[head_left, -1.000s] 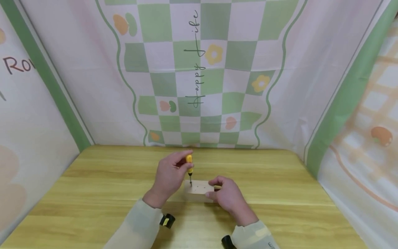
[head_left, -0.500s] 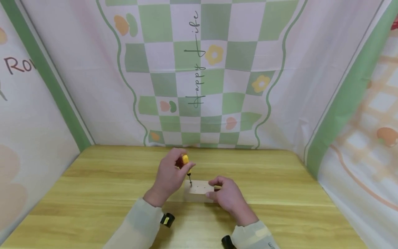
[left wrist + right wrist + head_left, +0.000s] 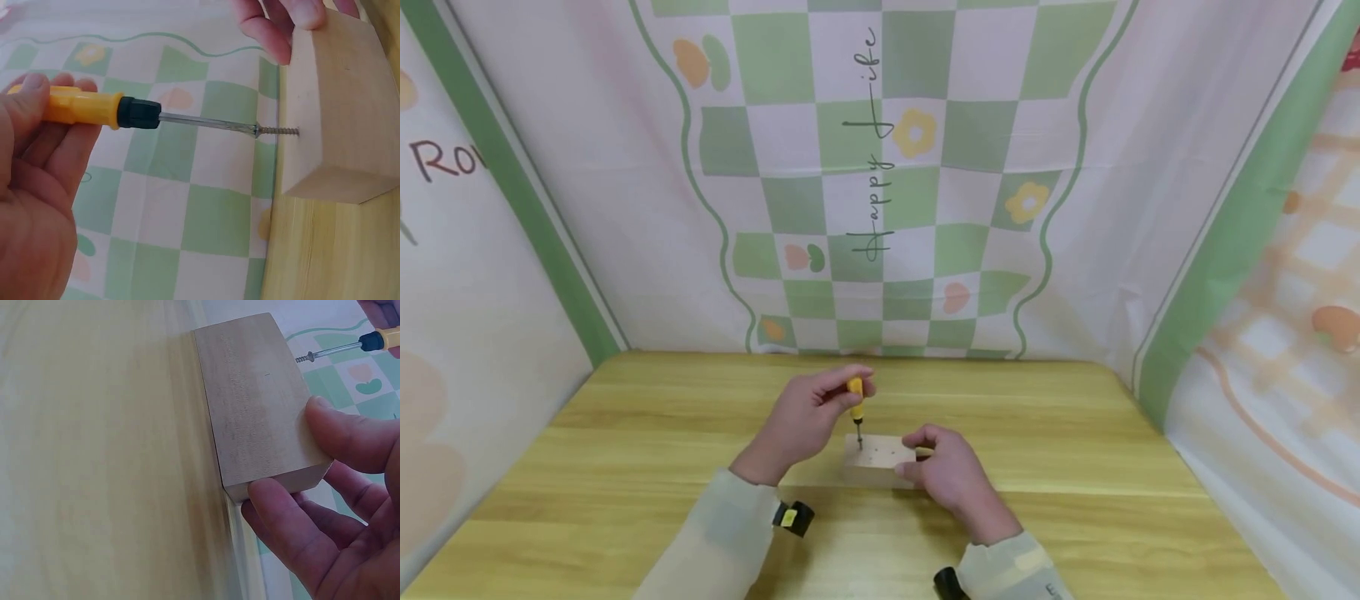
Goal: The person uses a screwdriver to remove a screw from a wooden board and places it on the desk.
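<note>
Table [image 3: 625, 467]; screwdriver [image 3: 140, 114] near-upright, pointing down

The pale rectangular wooden block [image 3: 356, 106] lies flat. Near its left end, a metal screw [image 3: 278, 130] stands in its top, thread exposed; above, the yellow-and-black screwdriver [image 3: 140, 113] meets the screw's head.

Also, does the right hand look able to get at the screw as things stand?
Probably not without letting go: the right hand grips the block at the end away from the screw. It stands partly out, but the screwdriver in the left hand appears to sit on it.
</note>
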`<state>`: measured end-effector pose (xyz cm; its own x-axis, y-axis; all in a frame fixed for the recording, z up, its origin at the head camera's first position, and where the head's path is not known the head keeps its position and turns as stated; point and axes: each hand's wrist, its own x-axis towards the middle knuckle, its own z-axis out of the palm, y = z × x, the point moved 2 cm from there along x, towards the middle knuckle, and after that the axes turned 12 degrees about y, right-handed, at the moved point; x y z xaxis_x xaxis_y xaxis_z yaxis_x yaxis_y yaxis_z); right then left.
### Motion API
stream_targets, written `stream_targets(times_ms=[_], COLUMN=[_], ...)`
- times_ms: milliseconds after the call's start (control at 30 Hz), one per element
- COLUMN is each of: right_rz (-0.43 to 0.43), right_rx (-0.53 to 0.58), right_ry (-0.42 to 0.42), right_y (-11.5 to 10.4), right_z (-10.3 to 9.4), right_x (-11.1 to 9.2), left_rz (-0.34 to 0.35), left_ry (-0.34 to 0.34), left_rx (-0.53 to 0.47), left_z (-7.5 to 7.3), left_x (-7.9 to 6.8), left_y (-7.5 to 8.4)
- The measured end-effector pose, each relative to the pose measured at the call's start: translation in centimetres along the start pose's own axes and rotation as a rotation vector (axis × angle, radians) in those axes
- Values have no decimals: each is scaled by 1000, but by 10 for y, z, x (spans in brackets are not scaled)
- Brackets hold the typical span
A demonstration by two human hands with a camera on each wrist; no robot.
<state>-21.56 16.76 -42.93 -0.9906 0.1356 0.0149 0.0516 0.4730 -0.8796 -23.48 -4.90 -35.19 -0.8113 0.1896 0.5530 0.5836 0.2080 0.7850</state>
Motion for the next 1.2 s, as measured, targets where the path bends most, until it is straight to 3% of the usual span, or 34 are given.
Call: stream_targets(times_ms=[133, 300, 400, 500, 633, 833, 933, 1033, 1200], right_rz=[-3, -9, -13, -13, -9, -6, -7, -10, -8], right_rx=[-6, -11, -14, -13, -13, -12, -19, -25, -18], right_ry=[2, 2, 0, 1, 3, 6, 8, 9, 5], right_y=[-1, -3, -3, -3, -2, -2, -2, -1, 0], right_z=[-1, -1, 0, 0, -1, -1, -1, -1, 0], right_x=[-1, -1, -1, -1, -1, 0, 0, 0, -1], left_rz=[33, 159, 209, 211, 155, -23, -73, -67, 34], left_ry=[108, 247, 302, 329, 289, 108, 65, 87, 120], left_rx=[4, 77, 126, 144, 134, -61, -125, -116, 1], left_z=[3, 9, 11, 12, 10, 0, -4, -5, -4], left_x=[1, 0, -2, -3, -1, 2, 3, 4, 3], left_y=[1, 1, 1, -1, 0, 0, -2, -1, 3])
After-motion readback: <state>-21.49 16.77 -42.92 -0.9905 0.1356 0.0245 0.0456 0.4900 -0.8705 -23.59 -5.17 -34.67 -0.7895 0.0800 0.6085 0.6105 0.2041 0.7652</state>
